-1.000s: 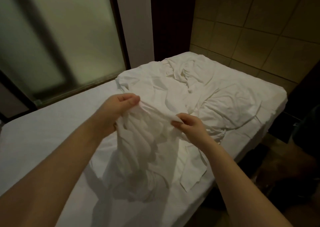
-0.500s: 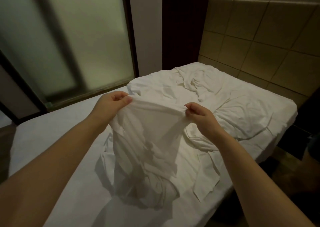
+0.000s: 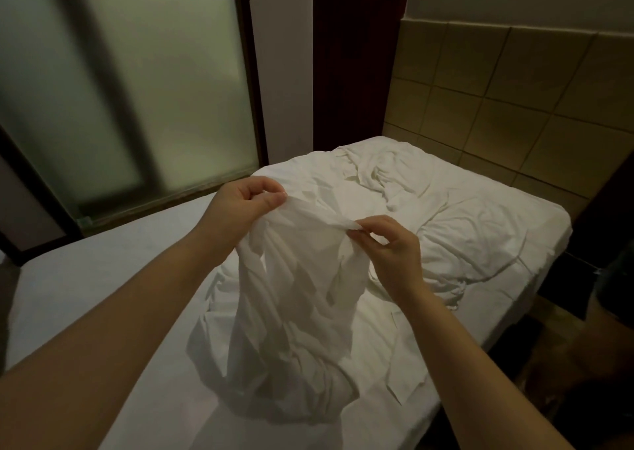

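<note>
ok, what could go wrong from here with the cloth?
1. The right hand only pinches the white cloth at its edge, while the left hand grips it; a tug might slip it free.
2. The cloth's lower part lies bunched on the mattress beside the crumpled sheet; white on white, the hands may catch the wrong layer.
</note>
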### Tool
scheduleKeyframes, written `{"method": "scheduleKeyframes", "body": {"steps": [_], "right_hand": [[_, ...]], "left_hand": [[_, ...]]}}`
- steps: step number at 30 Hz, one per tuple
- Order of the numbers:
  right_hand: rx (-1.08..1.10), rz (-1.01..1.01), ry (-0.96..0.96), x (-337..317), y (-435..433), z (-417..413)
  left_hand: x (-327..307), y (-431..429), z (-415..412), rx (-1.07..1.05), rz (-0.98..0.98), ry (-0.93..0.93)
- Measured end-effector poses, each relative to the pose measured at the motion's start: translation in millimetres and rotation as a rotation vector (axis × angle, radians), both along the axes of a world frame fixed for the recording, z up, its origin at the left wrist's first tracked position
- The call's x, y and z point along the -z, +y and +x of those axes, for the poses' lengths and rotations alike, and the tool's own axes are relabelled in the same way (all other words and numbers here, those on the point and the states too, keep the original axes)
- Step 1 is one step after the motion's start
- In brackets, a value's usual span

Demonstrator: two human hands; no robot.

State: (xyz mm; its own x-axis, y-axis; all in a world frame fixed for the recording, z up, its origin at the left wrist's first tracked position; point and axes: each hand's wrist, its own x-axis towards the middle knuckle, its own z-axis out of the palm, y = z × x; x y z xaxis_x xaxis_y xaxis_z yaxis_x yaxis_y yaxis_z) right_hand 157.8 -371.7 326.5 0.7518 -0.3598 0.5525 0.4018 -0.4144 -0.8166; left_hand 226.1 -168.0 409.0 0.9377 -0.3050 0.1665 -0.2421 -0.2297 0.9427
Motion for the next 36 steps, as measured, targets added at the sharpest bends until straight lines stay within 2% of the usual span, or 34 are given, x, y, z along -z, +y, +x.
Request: {"method": "scheduleKeyframes", "body": {"steps": [2,5,6,8,10,11,13,15,18,21,23,26,27,29,30,31,33,36], "right_hand": [[0.085,-0.01,-0.046,4,1,-3],[0.274,-0.199,-0.202,5,2,-7],[0.274,-0.217,-0.217,3,2,-8],[0.151,-0.165,-0.045,-2,2,-10],[-0.045,-0.138,0.328,-2,1,-10],[-0.113,-0.089,0.437,3,1,-11],[-0.17,0.118,0.46,9,-4,-15],[-0.184,0.214,0.42,10,-13,-17],[-0.133,0.123,0.421,12,-28,-16],[0.0,0.085,0.355,5,-36,-11],[0.049,0.06,0.223,-19,-36,-8],[0.007,-0.193,0.088,-76,-36,-4],[-0.032,-0.314,0.115,-95,-36,-2],[-0.095,-0.493,0.198,-119,-38,-1],[-0.11,-0.517,0.216,-124,-41,-1],[-0.119,-0.492,0.222,-124,-45,-3],[-0.163,-0.332,0.25,-116,-63,-8],[-0.29,-0.092,0.403,-80,-96,-12]], "left_hand": [[0,1,0,0.0,0.005,-0.005],[-2,2,-1,0.006,0.0,-0.002],[-2,1,-2,0.005,-0.007,-0.003],[-2,-1,-3,-0.017,-0.024,-0.009],[-1,-4,-4,-0.046,-0.04,-0.003],[0,-5,-4,-0.056,-0.041,0.003],[1,-8,-6,-0.077,-0.058,0.011],[0,-7,-3,-0.135,-0.128,0.041],[-4,-6,2,-0.186,-0.231,0.11],[-2,-3,5,-0.23,-0.222,0.133],[4,0,12,-0.297,-0.112,0.066],[5,-8,11,-0.313,0.43,-0.185],[2,-20,5,-0.253,0.48,-0.23],[-8,-55,-13,-0.042,0.369,-0.218],[-12,-76,-23,0.075,0.292,-0.21],[-13,-95,-30,0.151,0.257,-0.204],[-14,-120,-37,0.165,0.097,-0.123],[-20,-139,-32,0.101,-0.257,0.16]]}}
